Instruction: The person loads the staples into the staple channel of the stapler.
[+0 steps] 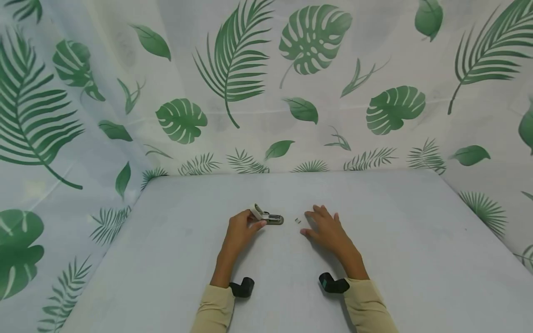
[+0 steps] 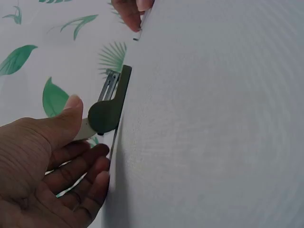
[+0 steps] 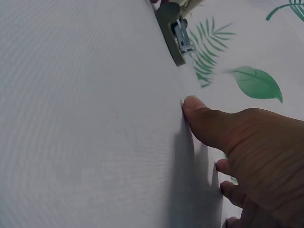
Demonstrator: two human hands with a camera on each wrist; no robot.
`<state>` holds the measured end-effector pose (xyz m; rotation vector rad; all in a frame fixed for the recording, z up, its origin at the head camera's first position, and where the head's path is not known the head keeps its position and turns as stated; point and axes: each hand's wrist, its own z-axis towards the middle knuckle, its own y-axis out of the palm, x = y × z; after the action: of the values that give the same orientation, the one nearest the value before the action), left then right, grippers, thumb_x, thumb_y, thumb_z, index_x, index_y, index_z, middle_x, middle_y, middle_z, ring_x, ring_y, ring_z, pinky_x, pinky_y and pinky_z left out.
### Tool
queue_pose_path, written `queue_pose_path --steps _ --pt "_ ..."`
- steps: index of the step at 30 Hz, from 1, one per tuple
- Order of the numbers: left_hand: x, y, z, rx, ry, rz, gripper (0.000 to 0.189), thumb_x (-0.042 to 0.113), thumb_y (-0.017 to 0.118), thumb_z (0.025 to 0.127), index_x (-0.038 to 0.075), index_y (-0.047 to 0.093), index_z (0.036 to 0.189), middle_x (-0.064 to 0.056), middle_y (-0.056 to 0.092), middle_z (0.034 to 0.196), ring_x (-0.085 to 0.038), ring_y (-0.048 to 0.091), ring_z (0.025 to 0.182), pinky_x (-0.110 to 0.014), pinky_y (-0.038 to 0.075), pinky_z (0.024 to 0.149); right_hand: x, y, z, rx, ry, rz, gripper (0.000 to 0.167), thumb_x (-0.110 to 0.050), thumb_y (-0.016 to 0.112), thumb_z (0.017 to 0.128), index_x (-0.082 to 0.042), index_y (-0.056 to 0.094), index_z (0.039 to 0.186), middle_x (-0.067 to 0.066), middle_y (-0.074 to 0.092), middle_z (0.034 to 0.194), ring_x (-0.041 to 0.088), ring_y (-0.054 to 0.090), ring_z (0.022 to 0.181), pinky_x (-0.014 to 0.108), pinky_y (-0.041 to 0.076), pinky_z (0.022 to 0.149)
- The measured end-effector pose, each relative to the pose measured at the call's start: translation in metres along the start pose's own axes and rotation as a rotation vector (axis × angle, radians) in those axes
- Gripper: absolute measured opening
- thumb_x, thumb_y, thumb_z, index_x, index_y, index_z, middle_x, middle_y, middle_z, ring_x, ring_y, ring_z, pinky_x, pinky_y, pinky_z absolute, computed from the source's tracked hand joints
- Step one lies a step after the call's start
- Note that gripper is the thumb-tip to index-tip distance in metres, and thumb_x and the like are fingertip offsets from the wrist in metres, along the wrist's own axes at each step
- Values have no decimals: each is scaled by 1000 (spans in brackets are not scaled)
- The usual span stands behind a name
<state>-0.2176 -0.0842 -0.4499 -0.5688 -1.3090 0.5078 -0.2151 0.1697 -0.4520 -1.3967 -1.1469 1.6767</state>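
Observation:
A small stapler [image 1: 273, 219] lies on the white table with its cream top cover swung up and its metal magazine showing. My left hand [image 1: 241, 231] pinches that cover between thumb and fingers. In the left wrist view, the stapler [image 2: 110, 107] shows its dark olive base and rounded hinge. A few tiny staples [image 1: 297, 220] sit to the right of the stapler. Beside them my right hand [image 1: 331, 231] hovers low with thumb and fingers spread apart, holding nothing. The right wrist view shows its thumb [image 3: 209, 124] near the tabletop, while the stapler [image 3: 175, 33] is farther off.
A white-covered table [image 1: 166, 259] stretches around both hands. Behind and at the sides hangs a pale curtain [image 1: 258, 125] printed with green leaves. Black wrist cameras sit on both wrists, next to the beige sleeves [image 1: 214, 307].

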Motion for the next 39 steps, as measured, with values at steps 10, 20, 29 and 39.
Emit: queue_pose_path --steps 10,20,29,39 --pt "-4 14 5 -20 37 -99 31 26 68 93 4 63 115 -10 72 103 -20 67 90 -33 53 76 3 3 -3 53 -37 -14 58 -32 70 89 -5 53 137 25 39 151 46 27 144 68 16 112" --pt "8 22 6 -92 33 -114 31 29 62 96 5 62 116 -13 71 109 -24 67 97 -39 54 83 5 6 -4 86 -57 2 56 -33 70 90 -7 54 137 24 39 151 46 27 144 67 17 112" --pt "16 28 4 -143 20 -126 31 31 62 97 6 63 116 -10 71 107 -22 66 96 -40 52 85 11 11 -4 104 -64 27 56 -33 69 90 -7 54 137 24 38 152 45 25 145 67 15 113" --pt "12 28 2 -159 26 -155 32 34 61 97 8 63 115 -7 71 104 -19 65 95 -37 51 85 11 12 -3 110 -60 37 56 -33 70 89 -8 54 137 24 38 152 45 25 145 67 15 113"
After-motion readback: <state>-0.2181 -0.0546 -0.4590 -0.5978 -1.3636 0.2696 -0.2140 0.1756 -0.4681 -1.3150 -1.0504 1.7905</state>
